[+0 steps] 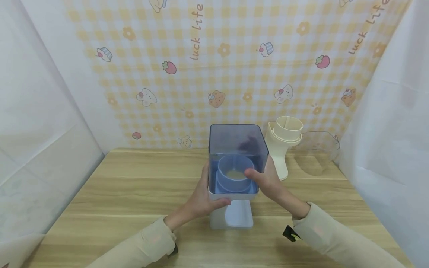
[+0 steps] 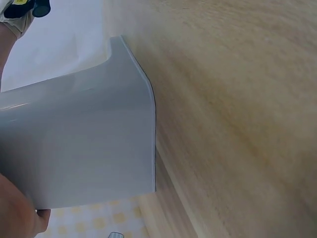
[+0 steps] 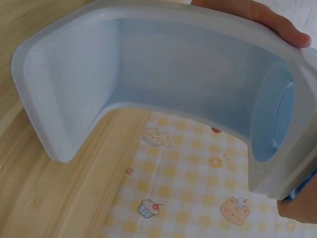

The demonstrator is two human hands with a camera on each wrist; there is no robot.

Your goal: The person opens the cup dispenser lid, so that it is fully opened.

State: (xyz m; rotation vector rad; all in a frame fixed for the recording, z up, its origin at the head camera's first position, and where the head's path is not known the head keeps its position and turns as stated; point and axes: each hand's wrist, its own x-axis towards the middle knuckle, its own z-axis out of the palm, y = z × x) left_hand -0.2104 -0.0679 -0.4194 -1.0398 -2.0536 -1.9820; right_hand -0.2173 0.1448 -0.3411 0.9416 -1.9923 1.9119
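Observation:
Both hands hold a pet feeder with a pale white-blue base (image 3: pixel 183 64) and a see-through, blue-tinted hopper (image 1: pixel 238 139) on top. My left hand (image 1: pixel 202 195) grips its left side just below the hopper, thumb along the front. On the right, my right hand (image 1: pixel 269 182) grips the hopper's side, its thumb pressed on the front wall; the other fingers are mostly hidden behind. Through the hopper a round collar (image 1: pixel 236 182) shows. The base stands upright, its foot (image 1: pixel 238 219) close over the table in the head view.
A cream feeder base (image 1: pixel 279 149) with a round collar stands at the back right of the wooden table (image 1: pixel 151 186). Next to it is a clear hopper (image 1: pixel 313 160). A checked cloth (image 1: pixel 187 85) hangs behind, with white sheets (image 1: pixel 385 123) at both sides.

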